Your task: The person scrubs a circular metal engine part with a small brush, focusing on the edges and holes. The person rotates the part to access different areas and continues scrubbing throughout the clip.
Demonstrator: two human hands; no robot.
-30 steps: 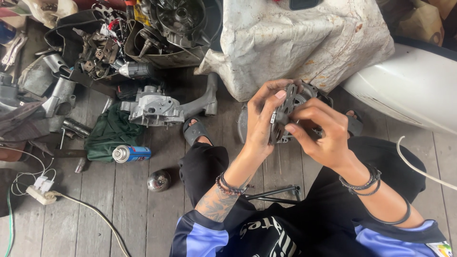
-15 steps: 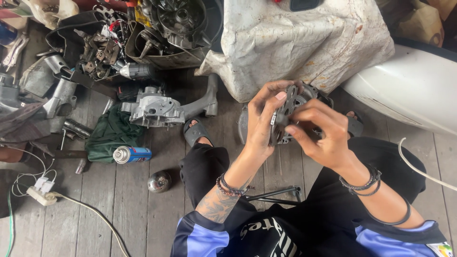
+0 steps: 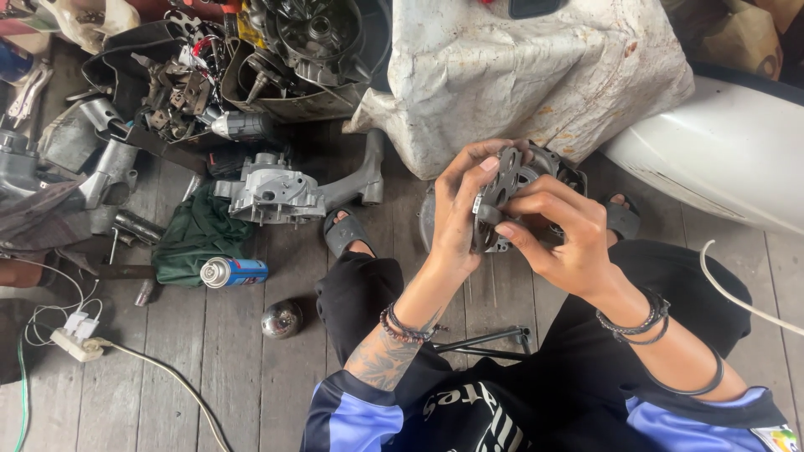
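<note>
A round metal part (image 3: 512, 197), pierced with holes, is held on edge above the plank floor (image 3: 234, 377). Left hand (image 3: 461, 209) clamps its near rim; right hand (image 3: 557, 234) grips the other side. It looks stiff, weighty, best held by the rim. A spray can (image 3: 233, 271) lies well left.

spray can (image 3: 234, 271), green cloth (image 3: 197, 234), engine casing (image 3: 272, 192)

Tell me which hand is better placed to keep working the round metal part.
Right, probably: the right hand pinches the round metal part's near edge with its fingers, while the left hand grips its side.
</note>
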